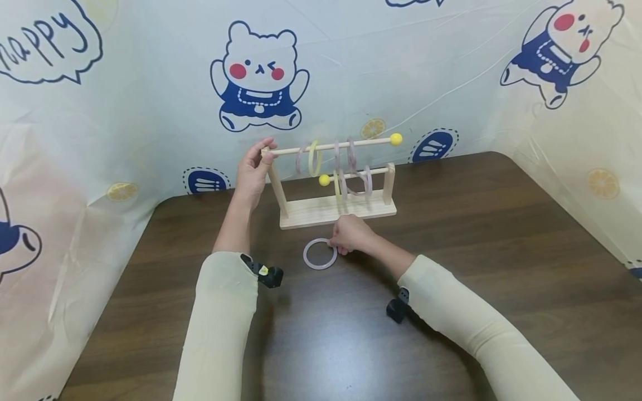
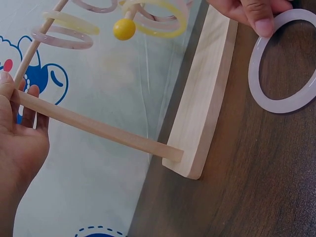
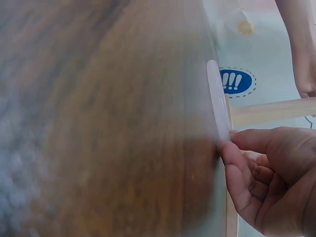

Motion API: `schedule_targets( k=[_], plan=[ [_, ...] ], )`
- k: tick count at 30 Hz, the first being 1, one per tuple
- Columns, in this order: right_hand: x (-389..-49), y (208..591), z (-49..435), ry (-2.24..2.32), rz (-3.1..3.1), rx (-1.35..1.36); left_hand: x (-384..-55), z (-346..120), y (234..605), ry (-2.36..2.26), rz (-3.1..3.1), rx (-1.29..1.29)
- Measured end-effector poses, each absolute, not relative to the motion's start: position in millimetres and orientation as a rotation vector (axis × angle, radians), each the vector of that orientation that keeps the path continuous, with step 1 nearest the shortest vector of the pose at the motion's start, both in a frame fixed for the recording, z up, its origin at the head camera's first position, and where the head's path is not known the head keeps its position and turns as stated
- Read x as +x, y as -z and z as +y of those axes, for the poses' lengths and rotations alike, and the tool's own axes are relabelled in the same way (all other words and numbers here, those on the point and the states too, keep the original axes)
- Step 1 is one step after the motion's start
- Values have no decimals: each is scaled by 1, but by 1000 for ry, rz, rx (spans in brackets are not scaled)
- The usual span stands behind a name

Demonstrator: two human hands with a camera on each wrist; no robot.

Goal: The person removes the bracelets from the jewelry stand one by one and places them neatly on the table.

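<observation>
A light wooden bangle rack stands near the table's back edge. My left hand grips the top of its left post, thumb in front and fingers behind. In front of the base, my right hand pinches a pale lilac bangle by its right side between thumb and forefinger. The right wrist view shows this bangle nearly edge-on. Several lilac and yellow bangles hang on the upper rod, and more hang on the shorter lower rod.
Each rod ends in a yellow ball. The dark wooden table reaches back to a pale cloth printed with cartoon bears, which hangs behind and at both sides. A black wrist camera sits on the left sleeve, another on the right.
</observation>
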State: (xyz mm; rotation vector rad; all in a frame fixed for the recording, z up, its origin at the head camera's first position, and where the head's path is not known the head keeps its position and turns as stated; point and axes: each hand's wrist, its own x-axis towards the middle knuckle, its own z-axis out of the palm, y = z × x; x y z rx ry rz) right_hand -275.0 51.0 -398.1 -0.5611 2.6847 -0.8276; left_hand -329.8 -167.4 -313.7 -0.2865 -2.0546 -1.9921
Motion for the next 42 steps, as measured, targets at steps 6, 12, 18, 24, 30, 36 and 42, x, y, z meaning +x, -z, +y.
schedule_targets(
  k=[6,12,18,24,30,36,42],
  plan=[
    [-275,399,52,843,2675,-559,-329,-168,314,2005,-2049,-295],
    [-275,400,54,848,2673,-552,-330,-167,313,2014,-2041,-279],
    [-273,396,56,769,2743,-534,-330,-167,314,2011,-2049,-270],
    [-273,390,62,779,2864,-509,-330,-168,314,2002,-2071,-273],
    [-274,385,70,975,3099,-467,-330,-168,313,1993,-2076,-282],
    [-277,380,77,1266,3228,-478,-330,-168,313,1966,-2099,-275],
    [-281,369,84,1541,3252,-416,-330,-167,313,2005,-2064,-271]
  ],
)
